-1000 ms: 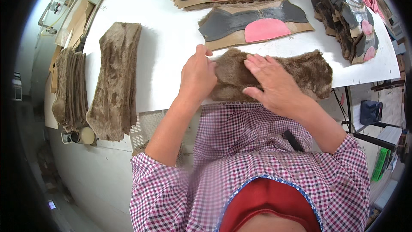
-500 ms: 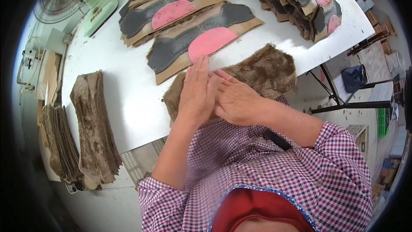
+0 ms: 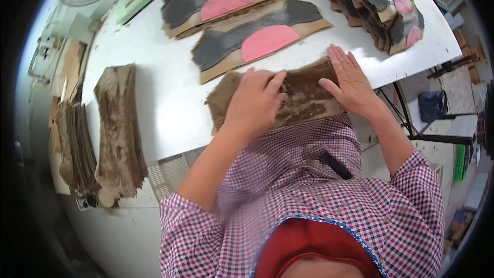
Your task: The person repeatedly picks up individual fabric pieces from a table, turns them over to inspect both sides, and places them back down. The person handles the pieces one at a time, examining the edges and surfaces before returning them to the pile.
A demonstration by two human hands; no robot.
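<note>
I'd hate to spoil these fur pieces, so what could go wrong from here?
The brown fur piece lies at the edge of the table under the left hand and right hand; it might slip off. The wider fur stack at left appears to overhang the edge and could fall. The nearest pink-patched piece lies close beyond, so a sweeping hand might nudge it.

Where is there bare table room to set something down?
Between the wider fur stack and the fur piece under the left hand; a smaller patch between the right hand and the overlapping pieces. Crowded: far right; far middle, with patched panels.
</note>
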